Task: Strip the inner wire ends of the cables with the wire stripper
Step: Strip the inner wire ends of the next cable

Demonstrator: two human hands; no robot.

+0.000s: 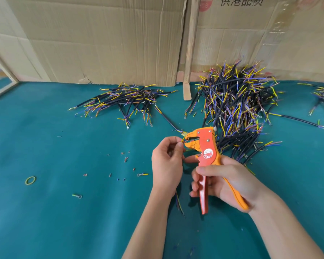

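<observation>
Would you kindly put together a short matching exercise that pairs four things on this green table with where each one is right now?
Things:
1. wire stripper
2. rubber band
3. large cable pile
4. yellow wire end

Places:
A. heaped beyond the right hand, near the cardboard
B. lying alone on the mat at far left
C. gripped by its handles in the right hand
D. pinched by the left hand at the tool's nose

Pairs: 1-C, 2-B, 3-A, 4-D
</observation>
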